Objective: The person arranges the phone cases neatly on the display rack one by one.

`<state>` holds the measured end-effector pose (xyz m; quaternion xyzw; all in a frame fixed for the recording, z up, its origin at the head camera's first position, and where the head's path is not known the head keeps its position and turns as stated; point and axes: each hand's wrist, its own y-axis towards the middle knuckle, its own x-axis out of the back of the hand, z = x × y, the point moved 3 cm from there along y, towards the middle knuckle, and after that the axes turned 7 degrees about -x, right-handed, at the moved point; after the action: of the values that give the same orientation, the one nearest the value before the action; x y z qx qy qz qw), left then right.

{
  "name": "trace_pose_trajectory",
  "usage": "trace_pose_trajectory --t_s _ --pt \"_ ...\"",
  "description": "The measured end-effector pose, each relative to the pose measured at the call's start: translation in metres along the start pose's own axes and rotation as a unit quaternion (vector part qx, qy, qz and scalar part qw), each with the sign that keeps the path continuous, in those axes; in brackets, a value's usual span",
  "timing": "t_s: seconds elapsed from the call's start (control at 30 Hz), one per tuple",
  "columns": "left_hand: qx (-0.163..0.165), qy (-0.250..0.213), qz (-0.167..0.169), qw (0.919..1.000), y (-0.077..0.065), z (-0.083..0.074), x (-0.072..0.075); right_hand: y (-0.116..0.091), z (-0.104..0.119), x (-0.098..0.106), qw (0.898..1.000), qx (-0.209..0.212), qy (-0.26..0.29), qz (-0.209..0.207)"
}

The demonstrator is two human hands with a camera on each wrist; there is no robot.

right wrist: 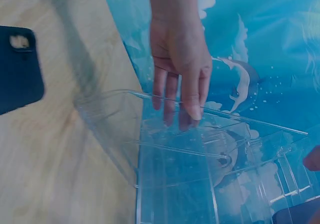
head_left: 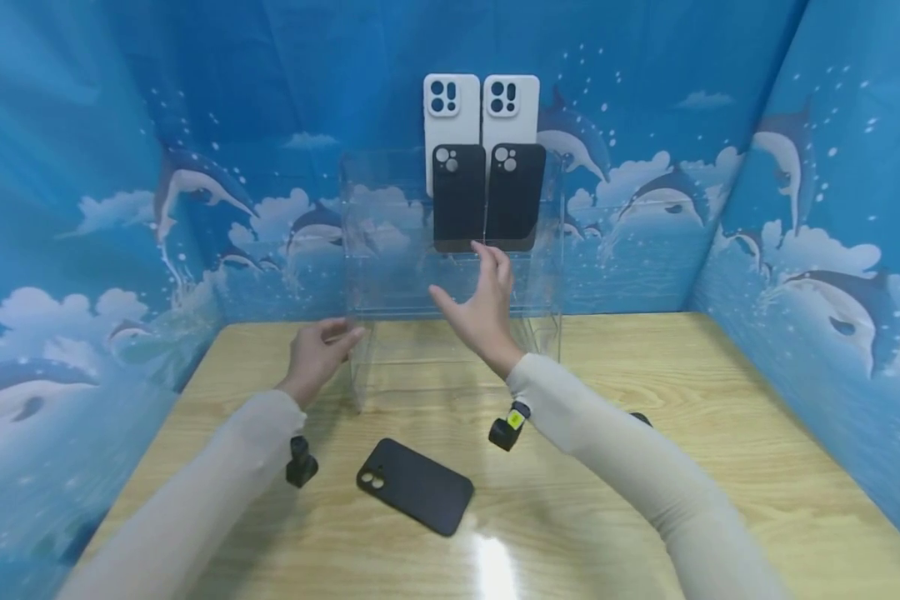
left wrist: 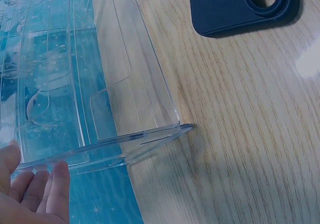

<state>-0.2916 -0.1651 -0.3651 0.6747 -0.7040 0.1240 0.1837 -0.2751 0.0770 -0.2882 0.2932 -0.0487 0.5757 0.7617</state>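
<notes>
A clear plastic stepped display stand (head_left: 390,283) stands at the back of the table. My left hand (head_left: 322,354) is at its left side, fingers loosely bent and fingertips right by the side panel. My right hand (head_left: 483,304) is raised in front of the stand, thumb and fingers spread with nothing between them. Its fingertips overlap the lower edge of a black phone case (head_left: 459,196). A second black phone case (head_left: 515,196) leans beside that one. Behind them, a step higher, lean two white phone cases, left (head_left: 461,129) and right (head_left: 521,125).
Another black phone case (head_left: 416,486) lies flat on the wooden table (head_left: 570,517) before the stand. A dark edge of something (head_left: 640,418) shows past my right sleeve. Blue dolphin-print sheets (head_left: 630,67) enclose the back and sides.
</notes>
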Motion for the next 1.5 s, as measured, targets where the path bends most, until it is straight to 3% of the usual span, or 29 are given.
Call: trace_pose_trajectory --t_s 0.23,0.53,0.97,1.5 --pt "0.003 0.004 -0.003 1.0000 -0.001 0.000 0.002 -0.024 -0.021 0.020 0.999 -0.009 -0.023 0.047" --pt "0.016 0.004 -0.003 0.9999 -0.002 0.003 0.004 -0.055 -0.062 0.063 0.992 -0.051 -0.057 0.102" --pt "0.017 0.003 -0.002 0.9999 -0.001 0.005 0.005 -0.093 -0.120 0.124 0.977 -0.136 -0.130 0.098" --pt "0.007 0.000 -0.003 1.0000 0.002 0.002 0.000 -0.129 -0.169 0.166 0.956 -0.208 -0.187 0.088"
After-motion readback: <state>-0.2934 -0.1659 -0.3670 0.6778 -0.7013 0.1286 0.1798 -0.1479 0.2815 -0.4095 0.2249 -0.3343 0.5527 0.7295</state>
